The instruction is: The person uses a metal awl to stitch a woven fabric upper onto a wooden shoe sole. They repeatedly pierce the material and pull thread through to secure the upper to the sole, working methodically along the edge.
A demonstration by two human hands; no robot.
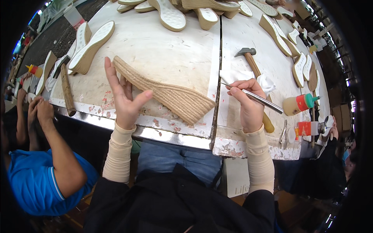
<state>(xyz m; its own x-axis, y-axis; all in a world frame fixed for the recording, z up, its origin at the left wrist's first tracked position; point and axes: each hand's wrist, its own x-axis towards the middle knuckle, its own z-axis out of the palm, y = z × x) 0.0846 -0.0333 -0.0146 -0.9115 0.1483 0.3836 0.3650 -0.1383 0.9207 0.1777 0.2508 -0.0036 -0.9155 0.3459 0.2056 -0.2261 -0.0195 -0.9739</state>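
Observation:
A jute-braided wedge shoe sole (pixel 167 91) lies on its side in front of me, its thick heel end toward the right. At its thin toe end my left hand (pixel 126 99) is open, fingers stretched out and thumb spread; whether the fingers touch the braid is hard to tell. My right hand (pixel 250 99) is closed around a slim silver metal tool (pixel 268 103) with a thin pointed tip, which points left toward the sole but stays apart from it. Beneath and behind that hand are a white cloth (pixel 266 83) and a hammer (pixel 252 64).
More wedge soles (pixel 169 15) are heaped at the back of the white worktable (pixel 178 46); others (pixel 91 46) stand at left. On the right are a green-capped glue bottle (pixel 297 105), a red-labelled bottle (pixel 307 129) and tweezers (pixel 283 134). Another hammer (pixel 68 89) lies near a person in blue (pixel 50 178).

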